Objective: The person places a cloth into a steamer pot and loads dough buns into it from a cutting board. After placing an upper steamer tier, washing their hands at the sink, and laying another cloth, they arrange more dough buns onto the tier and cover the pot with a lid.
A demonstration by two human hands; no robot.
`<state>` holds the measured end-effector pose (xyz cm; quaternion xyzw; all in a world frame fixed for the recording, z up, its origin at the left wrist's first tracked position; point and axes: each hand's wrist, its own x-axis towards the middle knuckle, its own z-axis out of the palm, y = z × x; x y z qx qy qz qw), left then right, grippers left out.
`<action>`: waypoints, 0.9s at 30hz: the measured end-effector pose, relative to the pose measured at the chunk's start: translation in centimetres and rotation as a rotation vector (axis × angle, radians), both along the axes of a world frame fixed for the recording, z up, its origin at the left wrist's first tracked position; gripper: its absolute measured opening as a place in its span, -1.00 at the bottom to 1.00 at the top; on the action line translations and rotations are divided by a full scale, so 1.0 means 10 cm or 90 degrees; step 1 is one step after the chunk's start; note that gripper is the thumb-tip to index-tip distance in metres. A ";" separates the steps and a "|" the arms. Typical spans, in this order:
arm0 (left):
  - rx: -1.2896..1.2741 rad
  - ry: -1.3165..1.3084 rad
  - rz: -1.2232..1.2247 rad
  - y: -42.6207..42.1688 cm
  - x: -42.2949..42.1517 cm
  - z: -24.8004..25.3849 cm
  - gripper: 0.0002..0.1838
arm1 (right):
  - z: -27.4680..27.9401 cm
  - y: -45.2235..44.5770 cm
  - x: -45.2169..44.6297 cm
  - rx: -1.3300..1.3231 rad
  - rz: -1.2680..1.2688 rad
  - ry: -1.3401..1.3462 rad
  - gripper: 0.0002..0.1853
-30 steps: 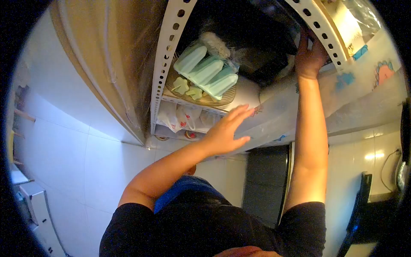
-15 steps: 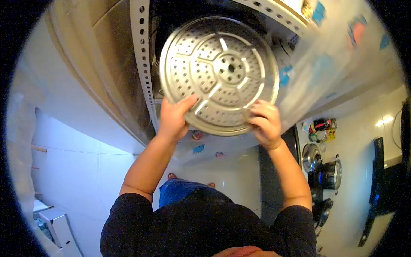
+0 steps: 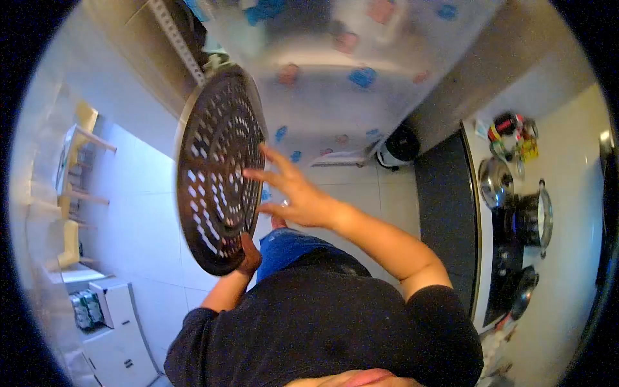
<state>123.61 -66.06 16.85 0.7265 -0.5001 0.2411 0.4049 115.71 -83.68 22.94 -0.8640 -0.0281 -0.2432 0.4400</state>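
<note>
Light wooden furniture point(image 3: 69, 246) is seen at far left on the pale tiled floor point(image 3: 145, 222), with a white cabinet point(image 3: 119, 348) placed nearer the camera. Above, a white perforated shelf post point(image 3: 173, 35) is caught slanting beside a wall. Left of center, a round perforated metal disc point(image 3: 222, 169) is held up in the air on its edge, steeply tilted, its holes lit from behind. Its lower rim is gripped by the left hand point(image 3: 250, 255), partly hidden by the disc. To the right, the right hand point(image 3: 293, 193) is held open, fingers spread in front of the disc's right side; whether the fingertips are pressed to the metal cannot be told. Behind, a translucent sheet point(image 3: 322, 106) is printed with blue and pink figures, and a black-and-white bin point(image 3: 398, 148) is set on the floor at its foot. At right, a white-topped desk point(image 3: 486, 277) is lined with packets and bottles point(image 3: 514, 132), a shiny lid point(image 3: 496, 182), a two-handled pot point(image 3: 534, 222) and a pan point(image 3: 525, 290).
</note>
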 end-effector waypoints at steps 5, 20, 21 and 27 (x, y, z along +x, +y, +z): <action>-0.029 0.186 -0.190 0.11 -0.76 -0.20 -0.59 | -0.36 0.29 -0.95 0.310 -0.075 -0.065 -0.43; 0.217 0.882 -0.697 -1.99 -3.27 0.30 -0.77 | -0.37 -0.33 -4.39 -0.045 -1.021 -0.109 -0.68; 0.255 0.912 -0.730 -2.19 -3.41 0.21 -0.75 | -0.40 -0.40 -4.60 -0.054 -1.059 -0.105 -0.71; 0.314 1.023 -0.885 -3.16 -4.38 0.12 -0.65 | -0.22 -0.97 -5.42 -0.168 -1.156 0.028 -0.70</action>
